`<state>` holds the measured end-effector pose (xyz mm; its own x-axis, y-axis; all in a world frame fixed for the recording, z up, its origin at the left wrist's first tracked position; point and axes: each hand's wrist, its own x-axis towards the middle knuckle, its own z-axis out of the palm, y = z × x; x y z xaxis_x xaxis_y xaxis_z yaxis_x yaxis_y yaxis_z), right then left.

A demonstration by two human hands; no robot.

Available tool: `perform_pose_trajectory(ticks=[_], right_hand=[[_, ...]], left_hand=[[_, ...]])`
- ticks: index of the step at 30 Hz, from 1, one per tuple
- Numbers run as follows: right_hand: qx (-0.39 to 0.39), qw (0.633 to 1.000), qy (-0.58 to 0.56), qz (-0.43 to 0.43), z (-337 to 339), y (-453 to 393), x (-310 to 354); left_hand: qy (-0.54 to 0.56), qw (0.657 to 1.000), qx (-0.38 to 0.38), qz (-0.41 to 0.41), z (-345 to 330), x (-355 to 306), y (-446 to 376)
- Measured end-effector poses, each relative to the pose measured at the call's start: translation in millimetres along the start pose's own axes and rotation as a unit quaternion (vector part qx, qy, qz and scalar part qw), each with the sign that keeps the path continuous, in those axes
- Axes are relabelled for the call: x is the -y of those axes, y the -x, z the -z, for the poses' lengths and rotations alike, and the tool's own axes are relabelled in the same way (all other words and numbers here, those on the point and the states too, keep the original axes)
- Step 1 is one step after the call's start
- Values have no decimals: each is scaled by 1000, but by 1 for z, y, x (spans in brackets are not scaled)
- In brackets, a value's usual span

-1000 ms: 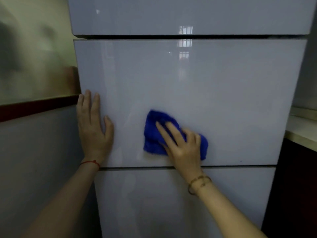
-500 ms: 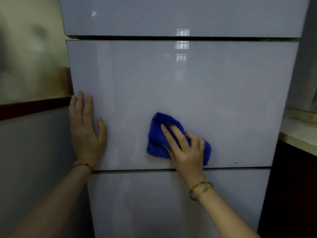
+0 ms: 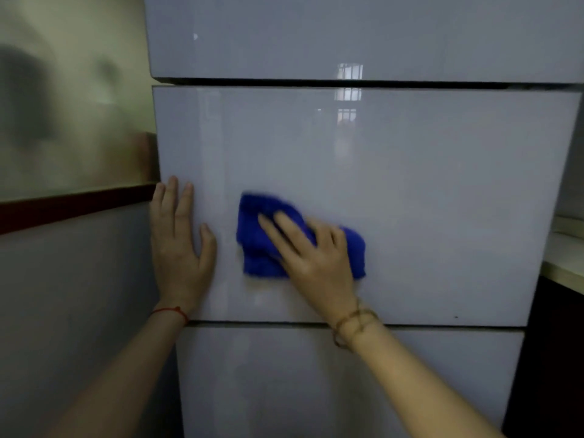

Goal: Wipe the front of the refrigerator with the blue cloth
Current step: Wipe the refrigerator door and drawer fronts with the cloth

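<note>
The blue cloth [image 3: 268,238] lies bunched against the middle door panel [image 3: 426,200] of the refrigerator [image 3: 347,390], in the lower left part of that panel, a little above the seam to the panel below. The right hand [image 3: 311,257] presses it flat to the glossy surface; its fingers [image 3: 275,230] are straight and a little apart on top of the cloth, not curled around it. Compared with half a second ago, the cloth and this hand have slid to the left, so the gap to the left hand [image 3: 178,245] is smaller now, and the blur on the upper edge of the cloth suggests the stroke is still going. The left hand remains flat on the left edge of the same panel, fingers together and thumb out to the side, bracing and holding nothing. This means the wiping is in progress on the lower left zone of the middle panel; the right side of this panel, the upper panel [image 3: 379,33] and the lower one probably still need their passes. To the right, a pale countertop [image 3: 565,257] stands beside the refrigerator, and a wall [image 3: 69,121] stands to the left.
</note>
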<state>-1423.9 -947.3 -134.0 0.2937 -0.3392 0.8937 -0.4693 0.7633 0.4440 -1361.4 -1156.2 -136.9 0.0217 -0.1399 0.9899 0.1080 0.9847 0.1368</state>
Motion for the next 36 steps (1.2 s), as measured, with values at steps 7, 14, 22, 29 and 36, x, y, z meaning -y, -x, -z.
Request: perform_pose_trajectory(ticks=[7, 14, 22, 29, 36], right_hand=[[-21, 990, 38, -135, 14, -4, -81], [-26, 999, 4, -43, -6, -28, -25], [-58, 978, 39, -198, -1, -81, -82], [-33, 999, -22, 26, -14, -60, -3], [-36, 995, 26, -93, 7, -16, -78]], left_hand=[[3, 1000, -4, 0, -2, -1, 1], [3, 1000, 3, 4, -1, 0, 1], [7, 1000, 5, 8, -1, -2, 0], [11, 1000, 13, 0, -1, 4, 0], [10, 1000, 5, 4, -2, 2, 0]])
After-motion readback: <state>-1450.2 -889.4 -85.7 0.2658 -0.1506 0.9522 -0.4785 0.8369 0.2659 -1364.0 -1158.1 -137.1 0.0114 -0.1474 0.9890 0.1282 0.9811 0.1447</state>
